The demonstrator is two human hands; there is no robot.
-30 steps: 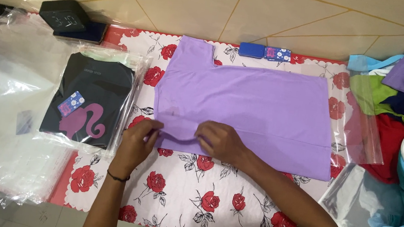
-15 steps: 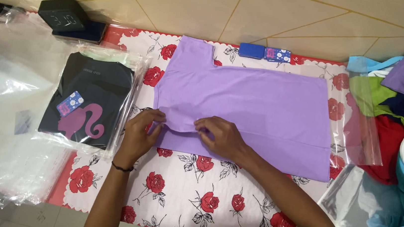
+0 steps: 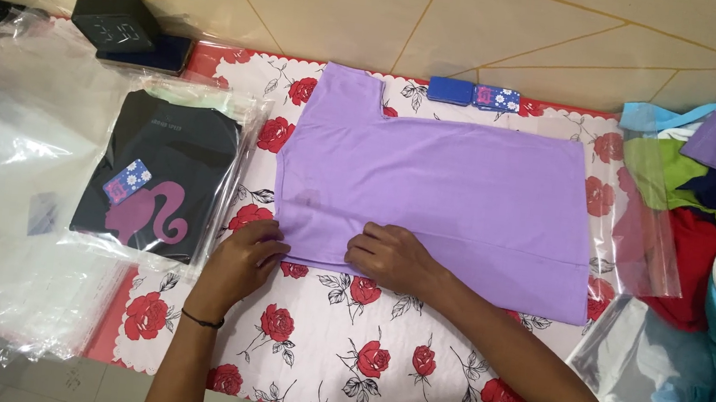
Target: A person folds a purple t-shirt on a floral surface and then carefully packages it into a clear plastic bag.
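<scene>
Folding looks under way: the lilac shirt (image 3: 439, 192) lies flat on the rose cloth (image 3: 360, 352), left hand (image 3: 244, 255) and right hand (image 3: 388, 256) pinching its near hem; next, an even lift across

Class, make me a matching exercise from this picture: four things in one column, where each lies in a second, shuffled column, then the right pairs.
Things:
1. lilac folded T-shirt
2. black T-shirt in a clear bag
3. small black box-shaped clock
4. pile of mixed coloured clothes

Places:
A. far left corner
B. right edge
C. middle, under both hands
D. left of the lilac shirt

Pairs: 1-C, 2-D, 3-A, 4-B
</scene>
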